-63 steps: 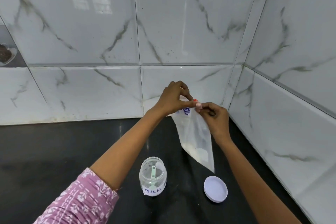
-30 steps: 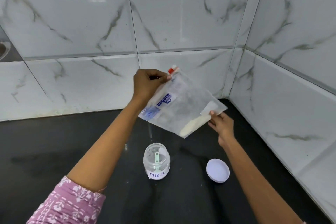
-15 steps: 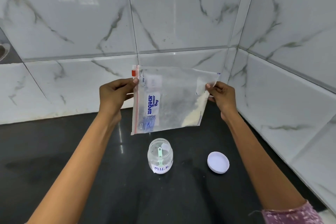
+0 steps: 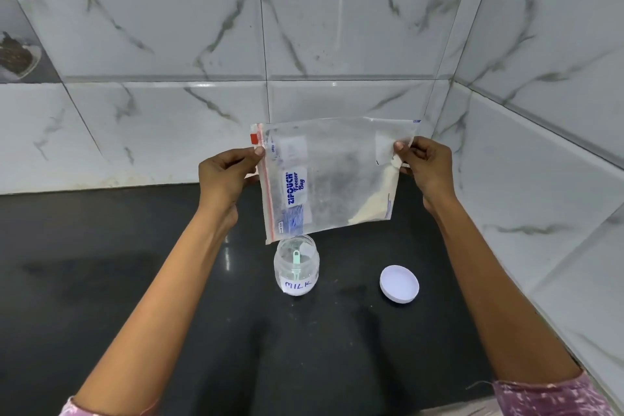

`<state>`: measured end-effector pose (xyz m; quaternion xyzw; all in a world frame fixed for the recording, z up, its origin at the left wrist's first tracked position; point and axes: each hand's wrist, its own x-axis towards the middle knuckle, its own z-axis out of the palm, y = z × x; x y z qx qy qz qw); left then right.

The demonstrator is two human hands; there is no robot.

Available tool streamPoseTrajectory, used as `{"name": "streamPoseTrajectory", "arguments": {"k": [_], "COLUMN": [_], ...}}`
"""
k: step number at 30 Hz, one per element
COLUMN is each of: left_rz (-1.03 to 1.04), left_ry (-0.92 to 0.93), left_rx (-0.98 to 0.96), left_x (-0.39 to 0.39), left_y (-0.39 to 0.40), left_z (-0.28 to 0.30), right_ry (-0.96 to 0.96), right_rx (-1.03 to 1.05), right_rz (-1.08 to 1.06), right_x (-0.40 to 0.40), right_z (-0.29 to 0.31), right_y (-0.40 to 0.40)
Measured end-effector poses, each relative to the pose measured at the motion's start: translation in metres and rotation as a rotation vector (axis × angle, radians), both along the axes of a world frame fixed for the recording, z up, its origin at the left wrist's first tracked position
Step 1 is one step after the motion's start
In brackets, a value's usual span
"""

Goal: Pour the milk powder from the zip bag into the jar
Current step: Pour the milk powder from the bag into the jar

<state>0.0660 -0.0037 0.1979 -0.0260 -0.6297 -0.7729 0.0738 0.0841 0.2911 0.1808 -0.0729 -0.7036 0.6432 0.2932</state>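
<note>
Both hands pinching zip bag

Left hand and right hand raised, pinching, arms outstretched

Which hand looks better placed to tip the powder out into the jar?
Right hand, probably: it grips the zip bag at the end where the powder sits. Left hand holds the zipper end above the jar.

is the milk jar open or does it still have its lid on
Open. The jar stands upright with a bare mouth; its white lid lies apart on the counter.
</note>
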Motion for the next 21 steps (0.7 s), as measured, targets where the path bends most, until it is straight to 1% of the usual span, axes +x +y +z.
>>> {"name": "streamPoseTrajectory", "arguments": {"k": [7, 14, 17, 21], "left_rz": [0.077, 0.062, 0.081, 0.112], "left_ry": [-0.01, 0.007, 0.015, 0.024], "left_rx": [0.031, 0.026, 0.064, 0.059], "left_x": [0.009, 0.022, 0.026, 0.03], "left_y": [0.016, 0.028, 0.031, 0.032], "left_z": [-0.01, -0.027, -0.03, -0.029], "right_ry": [0.01, -0.017, -0.024, -0.018], "right_rx": [0.066, 0.11, 0.124, 0.111], "right_rz": [0.059, 0.123, 0.15, 0.179], "right_x": [-0.001, -0.004, -0.004, -0.004], "right_z": [0.01, 0.016, 0.017, 0.019], "right_y": [0.018, 0.036, 0.039, 0.041]}}
